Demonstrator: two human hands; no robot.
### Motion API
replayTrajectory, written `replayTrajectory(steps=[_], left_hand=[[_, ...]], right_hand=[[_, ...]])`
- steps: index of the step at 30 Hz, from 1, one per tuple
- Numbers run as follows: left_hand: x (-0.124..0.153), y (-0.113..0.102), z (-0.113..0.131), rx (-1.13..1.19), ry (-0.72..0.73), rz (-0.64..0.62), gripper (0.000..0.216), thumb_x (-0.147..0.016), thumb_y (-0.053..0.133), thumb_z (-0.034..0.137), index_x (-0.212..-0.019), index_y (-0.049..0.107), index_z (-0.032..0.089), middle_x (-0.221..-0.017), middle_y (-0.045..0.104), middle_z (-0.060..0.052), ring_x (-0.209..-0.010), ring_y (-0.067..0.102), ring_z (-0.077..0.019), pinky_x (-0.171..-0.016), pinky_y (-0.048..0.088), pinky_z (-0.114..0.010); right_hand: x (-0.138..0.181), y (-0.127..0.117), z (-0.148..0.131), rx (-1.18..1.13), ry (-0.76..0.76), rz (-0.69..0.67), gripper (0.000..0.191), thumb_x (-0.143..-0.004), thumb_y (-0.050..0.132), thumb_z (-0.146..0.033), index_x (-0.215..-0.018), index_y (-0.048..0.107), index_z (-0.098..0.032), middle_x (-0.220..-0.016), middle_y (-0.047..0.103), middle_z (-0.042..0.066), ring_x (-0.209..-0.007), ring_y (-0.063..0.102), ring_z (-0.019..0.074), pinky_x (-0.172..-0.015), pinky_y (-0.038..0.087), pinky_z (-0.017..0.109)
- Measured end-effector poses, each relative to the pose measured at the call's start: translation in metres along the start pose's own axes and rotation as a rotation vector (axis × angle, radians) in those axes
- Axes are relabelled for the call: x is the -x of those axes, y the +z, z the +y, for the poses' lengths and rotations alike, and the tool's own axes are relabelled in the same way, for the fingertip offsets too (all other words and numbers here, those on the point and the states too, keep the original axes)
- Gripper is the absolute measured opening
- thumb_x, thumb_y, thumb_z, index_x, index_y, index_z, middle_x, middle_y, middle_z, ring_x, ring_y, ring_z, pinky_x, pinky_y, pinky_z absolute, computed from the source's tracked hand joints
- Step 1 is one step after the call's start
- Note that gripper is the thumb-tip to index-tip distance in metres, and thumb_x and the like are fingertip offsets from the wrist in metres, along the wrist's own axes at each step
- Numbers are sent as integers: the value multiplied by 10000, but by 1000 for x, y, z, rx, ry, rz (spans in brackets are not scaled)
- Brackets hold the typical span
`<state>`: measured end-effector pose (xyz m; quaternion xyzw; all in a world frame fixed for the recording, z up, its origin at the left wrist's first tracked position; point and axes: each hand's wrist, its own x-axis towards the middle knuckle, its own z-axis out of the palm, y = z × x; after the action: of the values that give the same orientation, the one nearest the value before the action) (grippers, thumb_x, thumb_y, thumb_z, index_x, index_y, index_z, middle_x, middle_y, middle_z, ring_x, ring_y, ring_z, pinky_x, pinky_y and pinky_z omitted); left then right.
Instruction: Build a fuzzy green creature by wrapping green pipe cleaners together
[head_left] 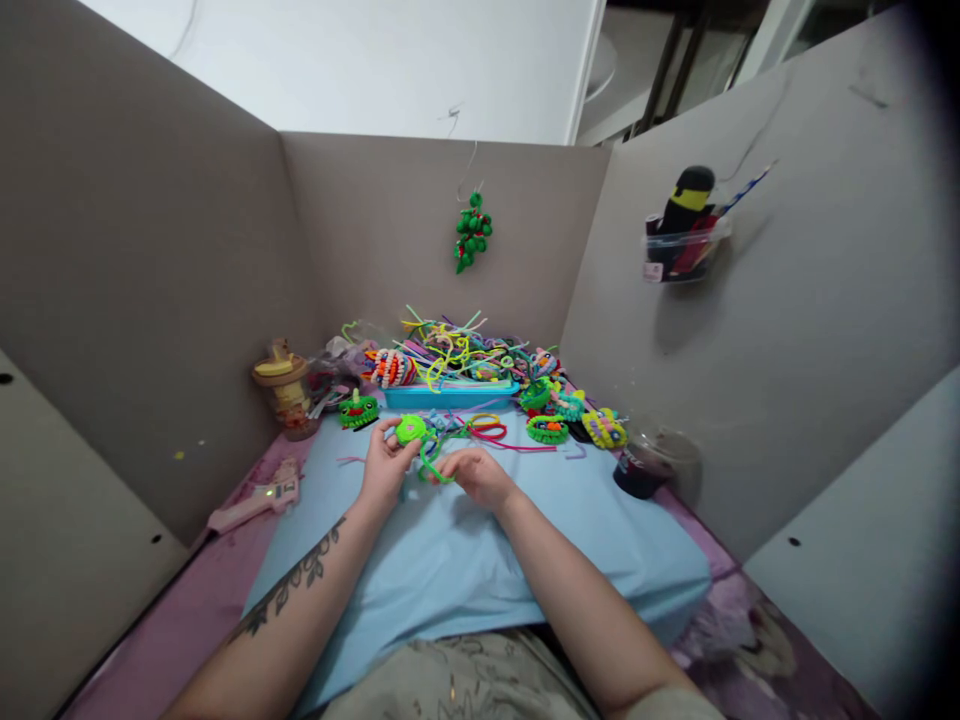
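My left hand [386,459] is closed around the edge of a small round piece of bright green pipe cleaner work [411,430], held above the blue cloth. From it a green pipe cleaner strand [429,466] curves down and to the right. The fingers of my right hand [475,474] pinch that strand near its loose end. Just beyond my hands lie red and yellow loops of pipe cleaner [489,430] and a tangle of blue and purple ones, partly hidden by the green piece.
A blue tray [450,397] heaped with loose pipe cleaners stands at the back. Several finished fuzzy pieces, such as a yellow one [604,428], lie to its right. A pink glue gun [259,502] rests at left, a lidded cup [291,392] behind it, a dark tub [642,468] at right.
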<state>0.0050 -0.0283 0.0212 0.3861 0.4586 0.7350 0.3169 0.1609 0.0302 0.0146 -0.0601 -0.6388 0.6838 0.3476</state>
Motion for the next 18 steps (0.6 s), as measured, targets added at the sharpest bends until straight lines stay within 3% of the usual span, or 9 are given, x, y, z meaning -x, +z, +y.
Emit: replayTrajectory(steps=[2,6,10,18], left_hand=[[1,1,2,9,-34,-35,526,-626,736,238,-1044,418,210,-668,601,56,-457,475,-55,-422,291,-151],[5,5,6,28,-78,-92,556,-601,757,236,-1042,420,208,-709,631,37,-501,527,-76,-440,328,-156],[9,9,5,15,-93,-125,578,-584,771,251,-1043,423,201,-787,660,-1,-581,585,-104,-496,399,-176],[16,14,6,-36,-102,-219,559,-592,771,275,-1023,422,198,-716,606,28,-436,457,-55,-378,329,-159]], right_hand=[[-4,-2,1,120,-27,194,548,-752,457,-684,-595,611,-182,-648,621,61,-655,588,178,-647,454,311],[-8,1,5,489,-91,502,313,-715,631,-478,-642,564,-181,-618,550,1,-587,493,130,-548,393,243],[-9,7,10,549,-175,556,210,-712,655,-351,-787,546,-187,-725,544,-10,-631,491,114,-561,397,218],[-10,4,11,464,-146,617,149,-703,632,-308,-760,579,-181,-702,579,-6,-613,509,124,-563,408,229]])
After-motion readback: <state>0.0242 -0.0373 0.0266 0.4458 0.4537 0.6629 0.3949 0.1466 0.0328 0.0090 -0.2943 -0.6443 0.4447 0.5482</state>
